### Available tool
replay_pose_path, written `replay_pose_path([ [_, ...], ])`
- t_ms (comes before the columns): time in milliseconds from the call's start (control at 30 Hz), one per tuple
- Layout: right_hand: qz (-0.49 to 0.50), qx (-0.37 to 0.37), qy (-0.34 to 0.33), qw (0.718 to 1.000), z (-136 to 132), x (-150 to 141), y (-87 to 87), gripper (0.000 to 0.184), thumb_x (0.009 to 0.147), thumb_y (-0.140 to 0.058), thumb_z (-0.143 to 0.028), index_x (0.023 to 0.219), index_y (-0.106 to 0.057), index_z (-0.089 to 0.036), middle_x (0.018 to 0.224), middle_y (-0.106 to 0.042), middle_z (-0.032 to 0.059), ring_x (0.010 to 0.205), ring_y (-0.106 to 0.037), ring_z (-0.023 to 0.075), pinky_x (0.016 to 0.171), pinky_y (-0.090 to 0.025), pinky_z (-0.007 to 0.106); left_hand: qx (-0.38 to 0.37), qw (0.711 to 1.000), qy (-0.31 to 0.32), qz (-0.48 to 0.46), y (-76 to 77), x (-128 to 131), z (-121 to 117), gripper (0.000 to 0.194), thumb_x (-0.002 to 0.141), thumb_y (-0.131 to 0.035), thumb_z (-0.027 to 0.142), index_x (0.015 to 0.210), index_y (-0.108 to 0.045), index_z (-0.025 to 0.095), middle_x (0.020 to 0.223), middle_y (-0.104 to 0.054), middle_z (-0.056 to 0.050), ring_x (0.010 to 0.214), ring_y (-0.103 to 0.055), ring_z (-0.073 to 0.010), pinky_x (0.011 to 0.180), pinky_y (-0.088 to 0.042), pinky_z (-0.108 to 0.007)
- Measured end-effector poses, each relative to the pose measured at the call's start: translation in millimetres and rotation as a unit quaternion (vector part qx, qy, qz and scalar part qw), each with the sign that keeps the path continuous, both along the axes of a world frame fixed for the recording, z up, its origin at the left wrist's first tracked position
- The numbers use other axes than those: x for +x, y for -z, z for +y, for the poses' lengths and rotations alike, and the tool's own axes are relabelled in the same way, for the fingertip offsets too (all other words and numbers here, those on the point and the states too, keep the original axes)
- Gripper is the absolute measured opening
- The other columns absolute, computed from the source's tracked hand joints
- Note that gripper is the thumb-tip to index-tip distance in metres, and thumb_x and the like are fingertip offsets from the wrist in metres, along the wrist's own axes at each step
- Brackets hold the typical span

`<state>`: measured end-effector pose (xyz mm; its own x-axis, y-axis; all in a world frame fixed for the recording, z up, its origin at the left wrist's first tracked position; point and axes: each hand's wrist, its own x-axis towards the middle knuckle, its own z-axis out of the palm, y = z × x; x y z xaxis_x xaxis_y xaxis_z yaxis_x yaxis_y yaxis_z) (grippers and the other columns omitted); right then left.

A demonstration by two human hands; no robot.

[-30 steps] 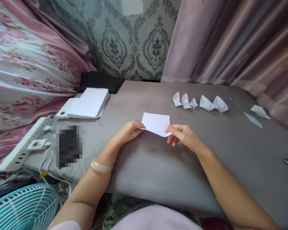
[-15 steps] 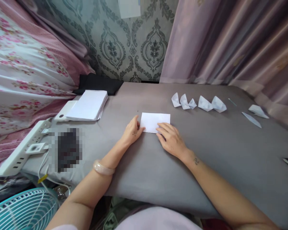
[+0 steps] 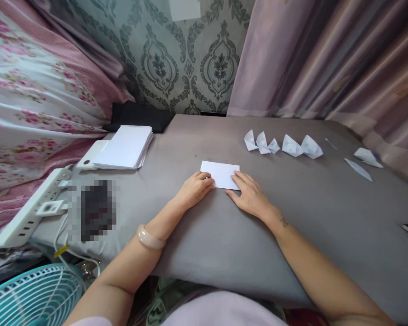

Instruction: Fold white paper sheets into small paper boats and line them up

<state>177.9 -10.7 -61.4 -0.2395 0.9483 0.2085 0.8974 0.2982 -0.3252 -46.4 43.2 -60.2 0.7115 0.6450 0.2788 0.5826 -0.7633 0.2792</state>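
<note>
On the grey bench, front right corner cut off, a dark object by the left edge is pixelated beyond recognition. The spread right hand and curled left hand, grip unclear, partly hide white paper between front and back edges.

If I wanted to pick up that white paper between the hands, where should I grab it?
Probably mid-far edge, from the far side, thumb on top and a fingertip worked underneath. The paper looks thin and nearly flat on the grey cloth, so its edges offer the best grip; the left hand and right hand are nearer its near corners, leaving that edge free.
</note>
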Motion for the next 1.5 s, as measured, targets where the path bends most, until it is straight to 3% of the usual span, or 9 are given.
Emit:
replay_pose_path([
  [267,0.206,0.075,0.047,0.975,6.2,2.4,-2.8,0.069,0.083,-0.061,-0.038,0.144,-0.034,-0.02,0.146,-0.042,0.0148,0.136,-0.04,0.029,0.111,-0.036,0.05,-0.033,0.985,-0.092,-0.141,-13.1,1.8,-4.1,0.026,0.095,-0.044,0.029,0.09,-0.066,0.016,0.09,-0.068,-0.009,0.083,-0.058,-0.0185,0.077,-0.045,-0.031],
  [467,0.556,-0.073,0.104,0.822,9.1,-7.1,-13.7,0.076,0.077,-0.068,-0.052,0.139,-0.036,-0.023,0.131,-0.058,0.0152,0.118,-0.059,0.027,0.095,-0.052,0.045,-0.353,0.747,-0.209,-0.523,-17.0,4.2,-2.5,0.03,0.081,-0.062,0.045,0.081,-0.066,0.015,0.067,-0.059,0.0,0.059,-0.05,-0.0097,0.058,-0.04,-0.022],
  [567,0.644,-0.194,0.112,0.731,6.7,-12.8,-19.0,0.061,0.076,-0.071,-0.047,0.126,-0.048,-0.021,0.103,-0.071,0.0096,0.091,-0.07,0.0242,0.076,-0.059,0.039,-0.431,0.694,-0.217,-0.534,-17.3,7.4,-4.2,0.028,0.075,-0.067,0.043,0.079,-0.065,0.015,0.067,-0.059,0.001,0.058,-0.051,-0.0086,0.056,-0.041,-0.021],
  [733,0.651,-0.22,0.167,0.707,5.3,-15.8,-19.4,0.031,0.074,-0.074,-0.026,0.101,-0.061,-0.018,0.081,-0.074,0.0034,0.069,-0.069,0.0176,0.062,-0.057,0.03,-0.452,0.766,-0.18,-0.42,-13.1,7.2,-7.2,0.02,0.082,-0.058,0.03,0.091,-0.064,0.013,0.073,-0.061,-0.003,0.057,-0.054,-0.0094,0.054,-0.045,-0.022],
  [933,0.639,-0.26,0.195,0.697,7.3,-11.5,-18.3,0.03,0.078,-0.068,-0.015,0.107,-0.06,-0.016,0.081,-0.075,0.0038,0.067,-0.069,0.0153,0.06,-0.056,0.027,-0.136,0.966,-0.087,-0.203,-3.9,-8.7,-1.2,0.048,0.08,-0.051,0.007,0.125,-0.055,0.023,0.126,-0.055,-0.013,0.112,-0.053,-0.0244,0.091,-0.049,-0.042],
  [1100,0.622,-0.27,0.186,0.711,9.3,-11.6,-15.5,0.037,0.078,-0.068,-0.018,0.113,-0.058,-0.016,0.086,-0.075,0.0064,0.07,-0.07,0.0174,0.061,-0.056,0.029,0.002,0.995,-0.012,-0.103,-7.0,-11.5,-0.8,0.035,0.09,-0.048,0.013,0.121,-0.06,0.024,0.131,-0.053,-0.013,0.119,-0.045,-0.0264,0.097,-0.046,-0.045],
  [1233,0.567,-0.23,0.152,0.776,17.9,-13.7,-5.8,0.054,0.079,-0.067,-0.026,0.128,-0.048,-0.016,0.088,-0.075,0.0065,0.073,-0.07,0.0196,0.067,-0.057,0.035,0.021,0.999,0.014,-0.044,-8.5,-10.2,0.7,0.033,0.093,-0.041,0.013,0.114,-0.065,0.022,0.126,-0.062,-0.01,0.117,-0.051,-0.0252,0.099,-0.045,-0.042],
  [1367,0.389,-0.097,0.149,0.904,23.8,-7.7,1.9,0.056,0.081,-0.061,-0.032,0.133,-0.047,-0.016,0.094,-0.073,0.0091,0.08,-0.068,0.0228,0.079,-0.055,0.042,-0.012,1.0,0.014,0.0,-5.0,-10.1,2.9,0.037,0.091,-0.041,0.011,0.118,-0.064,0.022,0.124,-0.063,-0.01,0.116,-0.055,-0.0241,0.095,-0.046,-0.04],
  [1500,0.207,0.041,0.069,0.975,19.9,9.5,6.0,0.047,0.079,-0.044,-0.009,0.122,-0.06,-0.021,0.117,-0.064,0.0104,0.106,-0.06,0.0247,0.097,-0.047,0.044,-0.033,0.999,-0.016,-0.015,-0.8,-9.5,4.1,0.034,0.092,-0.04,0.013,0.113,-0.066,0.02,0.117,-0.063,-0.011,0.105,-0.057,-0.0222,0.091,-0.047,-0.036],
])
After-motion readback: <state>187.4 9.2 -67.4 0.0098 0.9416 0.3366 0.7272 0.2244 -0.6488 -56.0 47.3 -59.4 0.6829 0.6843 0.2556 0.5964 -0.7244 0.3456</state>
